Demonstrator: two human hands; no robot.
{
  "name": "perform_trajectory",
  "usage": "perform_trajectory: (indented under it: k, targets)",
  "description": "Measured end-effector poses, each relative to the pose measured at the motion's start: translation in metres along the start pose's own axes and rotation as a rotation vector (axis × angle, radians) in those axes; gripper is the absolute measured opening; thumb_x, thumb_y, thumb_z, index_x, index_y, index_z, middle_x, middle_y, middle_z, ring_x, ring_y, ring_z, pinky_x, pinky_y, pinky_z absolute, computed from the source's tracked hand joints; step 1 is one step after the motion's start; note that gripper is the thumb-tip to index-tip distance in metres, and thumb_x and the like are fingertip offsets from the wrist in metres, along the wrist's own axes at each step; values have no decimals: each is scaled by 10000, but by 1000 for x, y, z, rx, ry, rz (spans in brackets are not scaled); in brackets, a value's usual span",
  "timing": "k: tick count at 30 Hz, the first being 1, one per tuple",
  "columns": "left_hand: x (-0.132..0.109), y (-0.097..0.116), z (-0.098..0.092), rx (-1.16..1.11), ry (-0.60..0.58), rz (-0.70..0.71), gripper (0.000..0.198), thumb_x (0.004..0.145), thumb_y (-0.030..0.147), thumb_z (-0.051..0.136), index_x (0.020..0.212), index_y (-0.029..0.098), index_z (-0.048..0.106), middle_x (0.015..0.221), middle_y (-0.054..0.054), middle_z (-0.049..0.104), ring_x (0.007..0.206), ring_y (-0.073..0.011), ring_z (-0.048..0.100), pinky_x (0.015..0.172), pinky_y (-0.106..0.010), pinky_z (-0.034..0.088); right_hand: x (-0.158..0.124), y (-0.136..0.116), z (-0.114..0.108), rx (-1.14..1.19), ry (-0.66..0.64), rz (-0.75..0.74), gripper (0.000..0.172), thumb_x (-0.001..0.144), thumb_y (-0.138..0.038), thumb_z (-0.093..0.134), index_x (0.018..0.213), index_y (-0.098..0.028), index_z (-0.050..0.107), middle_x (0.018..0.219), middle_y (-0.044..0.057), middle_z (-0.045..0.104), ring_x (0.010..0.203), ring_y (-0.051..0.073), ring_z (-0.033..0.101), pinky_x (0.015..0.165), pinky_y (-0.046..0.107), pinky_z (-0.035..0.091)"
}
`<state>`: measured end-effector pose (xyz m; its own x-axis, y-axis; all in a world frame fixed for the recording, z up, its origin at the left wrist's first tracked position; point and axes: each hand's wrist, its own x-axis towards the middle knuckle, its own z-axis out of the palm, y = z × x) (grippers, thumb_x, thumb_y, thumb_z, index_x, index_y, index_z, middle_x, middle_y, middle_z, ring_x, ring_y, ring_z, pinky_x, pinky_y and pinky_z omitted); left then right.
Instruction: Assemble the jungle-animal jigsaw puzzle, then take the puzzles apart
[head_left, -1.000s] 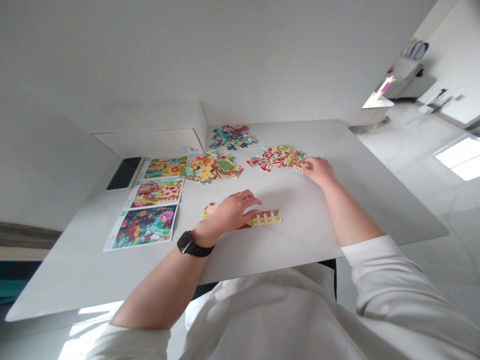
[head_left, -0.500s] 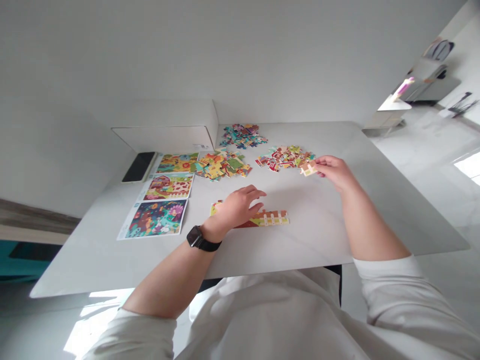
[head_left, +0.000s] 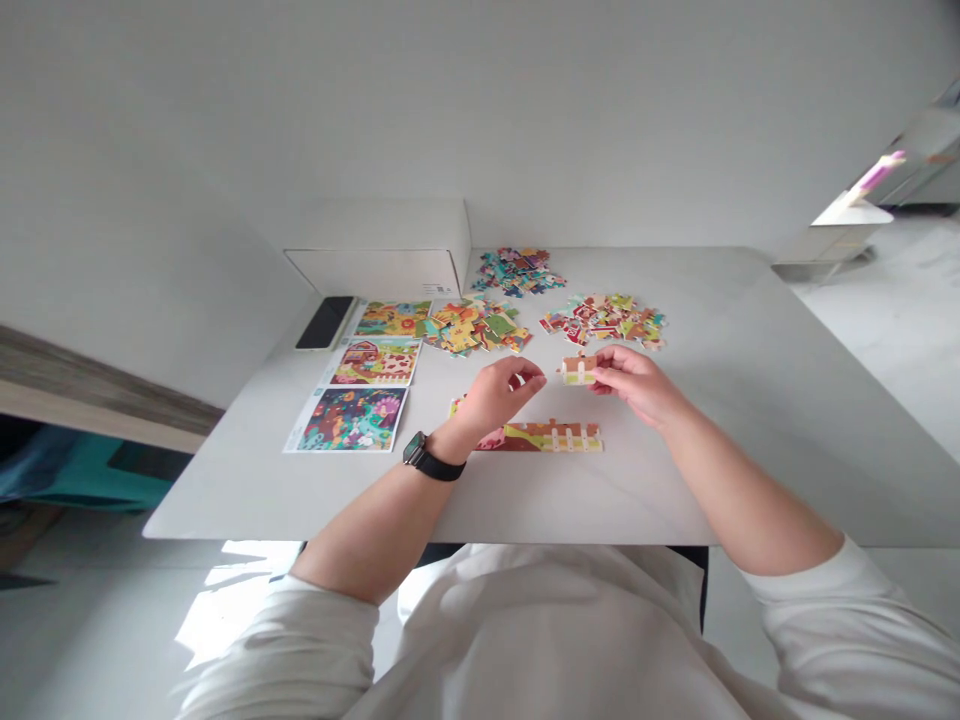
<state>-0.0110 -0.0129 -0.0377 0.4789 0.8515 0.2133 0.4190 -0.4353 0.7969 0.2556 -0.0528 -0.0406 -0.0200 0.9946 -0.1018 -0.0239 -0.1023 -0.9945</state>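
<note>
My right hand (head_left: 634, 385) pinches a jigsaw puzzle piece (head_left: 576, 370), brown over green with white fence pickets, between thumb and fingers. It is raised above an assembled puzzle strip (head_left: 555, 438) that lies along the near part of the table. To the left, my left hand (head_left: 501, 395), with a black watch on its wrist, hovers over the strip's left part and hides some of it. Its fingers are loosely bent, and nothing shows in them. Behind my right hand lies a pile of red, brown and green puzzle pieces (head_left: 604, 318).
A yellow-green pile of pieces (head_left: 480, 328) and a teal-purple pile (head_left: 519, 271) lie farther back. Three picture sheets (head_left: 375, 362) form a column on the left, beside a phone (head_left: 327, 323). A white box (head_left: 375, 270) stands against the wall.
My right hand has brought the puzzle piece from the red-brown pile toward my left hand. My left hand has risen a little off the strip, its fingers more bent. The view has shifted.
</note>
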Motion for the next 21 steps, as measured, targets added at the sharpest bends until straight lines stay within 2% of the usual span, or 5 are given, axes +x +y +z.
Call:
perform_trajectory:
  k: [3,8,21]
  targets:
    - [2,0,0,-26,-8,-50,251,974,410,661,988,194,788,956,-49,790,810,-155,657,804,-292,525,0,4,0,3,-16,1,437,677,-502,962,925,-242,713,909,9,759,790,179,716,765,338,583]
    - [2,0,0,-83,-15,-127,287,962,450,663,980,189,783,949,-47,788,787,-152,630,730,-277,495,0,6,-4,-5,-22,-6,448,703,-537,959,955,-249,727,922,24,773,826,202,736,783,361,596]
    - [2,-1,4,-136,-87,-133,374,948,541,667,990,193,796,917,-36,775,784,-155,623,709,-278,468,-1,13,3,-82,-53,-38,426,724,-534,948,958,-228,765,909,37,775,845,198,692,800,351,572]
